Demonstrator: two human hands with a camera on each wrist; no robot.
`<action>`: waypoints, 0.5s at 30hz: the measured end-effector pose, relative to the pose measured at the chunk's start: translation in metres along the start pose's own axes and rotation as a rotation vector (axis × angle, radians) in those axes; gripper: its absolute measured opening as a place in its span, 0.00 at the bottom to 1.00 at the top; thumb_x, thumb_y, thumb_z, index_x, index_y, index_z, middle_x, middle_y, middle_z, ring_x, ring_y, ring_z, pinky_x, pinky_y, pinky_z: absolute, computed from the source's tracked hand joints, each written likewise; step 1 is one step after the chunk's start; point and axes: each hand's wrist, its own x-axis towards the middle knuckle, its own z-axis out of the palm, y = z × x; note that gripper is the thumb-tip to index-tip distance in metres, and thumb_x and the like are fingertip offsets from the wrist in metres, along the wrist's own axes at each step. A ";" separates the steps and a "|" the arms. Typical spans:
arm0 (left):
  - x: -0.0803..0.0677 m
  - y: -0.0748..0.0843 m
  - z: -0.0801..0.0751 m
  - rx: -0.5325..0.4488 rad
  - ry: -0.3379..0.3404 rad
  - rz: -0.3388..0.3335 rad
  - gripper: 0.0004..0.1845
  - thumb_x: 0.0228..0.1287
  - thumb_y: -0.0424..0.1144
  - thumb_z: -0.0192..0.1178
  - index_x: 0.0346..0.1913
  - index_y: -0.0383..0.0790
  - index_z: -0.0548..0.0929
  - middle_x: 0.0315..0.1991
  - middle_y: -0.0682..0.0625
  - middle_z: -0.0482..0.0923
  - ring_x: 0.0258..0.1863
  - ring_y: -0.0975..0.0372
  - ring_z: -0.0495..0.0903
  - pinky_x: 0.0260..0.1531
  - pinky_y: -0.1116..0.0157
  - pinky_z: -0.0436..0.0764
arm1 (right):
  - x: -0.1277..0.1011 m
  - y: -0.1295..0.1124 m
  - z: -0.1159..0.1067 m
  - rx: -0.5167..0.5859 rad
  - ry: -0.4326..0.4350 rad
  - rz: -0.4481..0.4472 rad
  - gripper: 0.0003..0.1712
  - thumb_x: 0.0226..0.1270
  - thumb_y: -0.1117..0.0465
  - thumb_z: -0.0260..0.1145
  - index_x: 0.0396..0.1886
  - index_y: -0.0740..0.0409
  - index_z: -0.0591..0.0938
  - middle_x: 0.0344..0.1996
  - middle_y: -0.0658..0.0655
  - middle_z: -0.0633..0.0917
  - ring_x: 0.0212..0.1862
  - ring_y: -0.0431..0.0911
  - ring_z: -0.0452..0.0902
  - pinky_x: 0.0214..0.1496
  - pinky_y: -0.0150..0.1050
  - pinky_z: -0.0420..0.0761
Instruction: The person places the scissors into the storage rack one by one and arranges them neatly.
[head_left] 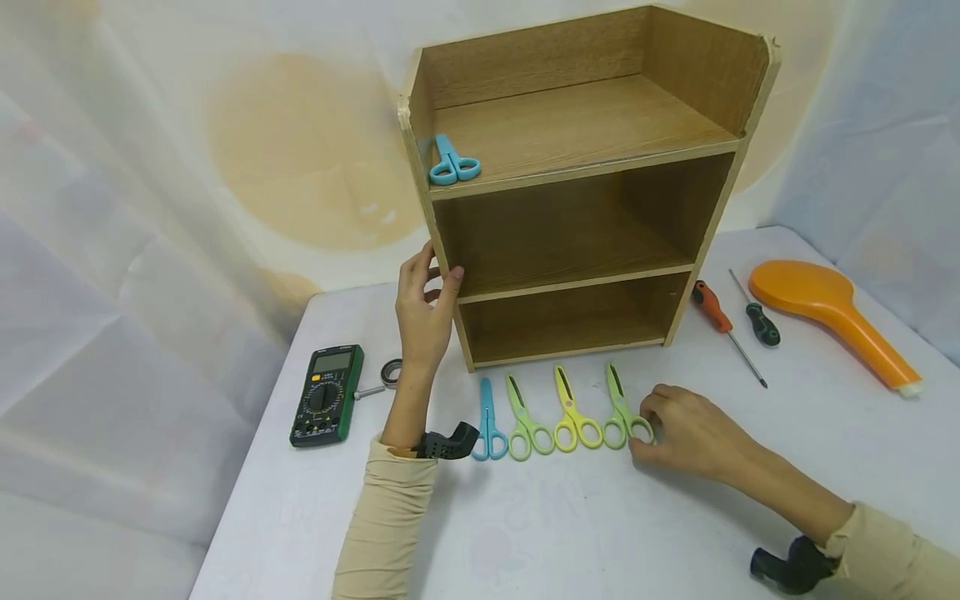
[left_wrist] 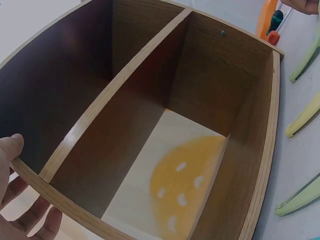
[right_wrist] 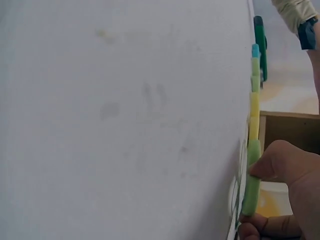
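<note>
- Scissors lie in a row just before our wooden shelf unit [head_left: 585, 200]; our right hand [head_left: 686, 433] pinches the loop handle of the rightmost green scissors [head_left: 624, 412], nearest the unit's right corner.
- Our left hand [head_left: 423, 312] grips the unit's left front edge, thumb inside.
- White tabletop [head_left: 600, 517] spreads smooth and bare in front of the row.
- Right of the unit lie two slim screwdrivers [head_left: 727, 329]; left, a boxy green multimeter [head_left: 327, 394].

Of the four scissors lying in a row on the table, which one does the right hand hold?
The green scissors at the right end of the row: the right hand pinches its handle loop. The other three lie untouched.
</note>
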 end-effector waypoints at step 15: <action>0.000 -0.002 0.001 0.004 0.003 0.020 0.28 0.72 0.33 0.60 0.71 0.29 0.68 0.61 0.36 0.69 0.55 0.47 0.76 0.47 0.53 0.79 | -0.001 0.008 -0.005 0.309 -0.131 0.114 0.09 0.59 0.60 0.76 0.27 0.54 0.82 0.22 0.47 0.74 0.27 0.42 0.69 0.25 0.32 0.72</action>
